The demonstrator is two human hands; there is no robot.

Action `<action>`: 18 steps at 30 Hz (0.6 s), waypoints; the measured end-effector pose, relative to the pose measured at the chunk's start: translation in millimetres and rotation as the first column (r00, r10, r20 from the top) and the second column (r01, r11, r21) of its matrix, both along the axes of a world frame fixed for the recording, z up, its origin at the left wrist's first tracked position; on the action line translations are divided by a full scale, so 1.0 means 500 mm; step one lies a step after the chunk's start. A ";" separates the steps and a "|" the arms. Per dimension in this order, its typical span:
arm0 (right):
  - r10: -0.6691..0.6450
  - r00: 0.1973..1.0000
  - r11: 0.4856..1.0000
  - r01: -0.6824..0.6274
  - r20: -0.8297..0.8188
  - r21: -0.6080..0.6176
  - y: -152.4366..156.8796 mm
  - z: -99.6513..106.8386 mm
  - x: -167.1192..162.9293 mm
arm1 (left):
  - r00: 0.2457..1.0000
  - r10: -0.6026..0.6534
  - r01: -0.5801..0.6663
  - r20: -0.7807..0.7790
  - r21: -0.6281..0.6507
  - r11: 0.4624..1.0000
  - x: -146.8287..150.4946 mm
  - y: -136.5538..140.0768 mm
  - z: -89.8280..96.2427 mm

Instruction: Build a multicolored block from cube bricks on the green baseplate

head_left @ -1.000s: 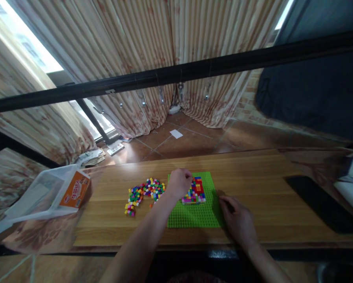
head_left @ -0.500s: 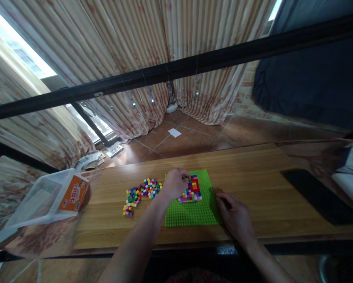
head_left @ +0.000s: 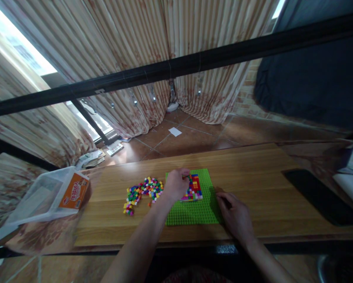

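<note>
A green studded baseplate [head_left: 191, 215] lies on the wooden board. On its upper middle sits a flat patch of small coloured bricks [head_left: 195, 188], with red, blue, white and pink showing. My left hand [head_left: 176, 184] reaches over the left part of this patch, fingers bent in a pinch; anything between the fingertips is too small or hidden to make out. My right hand [head_left: 236, 215] rests at the plate's right edge, fingers curled and the thumb and forefinger closed on that edge. Loose small bricks [head_left: 143, 190] lie in a curved pile left of the plate.
The wooden board [head_left: 253, 173] spans the table. At left stands a clear plastic tub [head_left: 46, 198] with an orange label. A dark flat slab [head_left: 320, 194] lies at right. A black metal bar [head_left: 152, 74] crosses beyond the table, before striped curtains [head_left: 129, 35].
My left hand stays over the brick patch and has shifted very slightly right. My right hand keeps its place at the plate's edge. The view has moved slightly.
</note>
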State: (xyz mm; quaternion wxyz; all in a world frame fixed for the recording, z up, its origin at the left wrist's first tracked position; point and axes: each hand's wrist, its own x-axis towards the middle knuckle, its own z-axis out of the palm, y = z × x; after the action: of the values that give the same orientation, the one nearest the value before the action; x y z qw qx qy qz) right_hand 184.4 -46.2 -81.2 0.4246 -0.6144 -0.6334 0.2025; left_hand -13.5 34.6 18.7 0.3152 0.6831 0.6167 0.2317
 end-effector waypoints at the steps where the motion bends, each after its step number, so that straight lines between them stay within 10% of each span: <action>1: 0.001 1.000 1.000 -0.001 0.003 -0.003 0.000 0.001 0.000 | 1.000 0.014 -0.014 0.005 0.003 1.000 0.002 -0.001 -0.002; 18: -0.013 1.000 1.000 0.012 -0.009 -0.008 0.000 0.006 -0.004 | 0.954 0.145 -0.117 0.264 -0.120 0.986 -0.010 0.033 -0.047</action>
State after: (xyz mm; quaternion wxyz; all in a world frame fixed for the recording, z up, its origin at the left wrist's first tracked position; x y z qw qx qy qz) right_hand 182.4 -46.3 -78.0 0.4263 -0.6191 -0.6267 0.2054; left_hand -18.2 50.9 -4.6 0.4156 0.5853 0.6226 0.3116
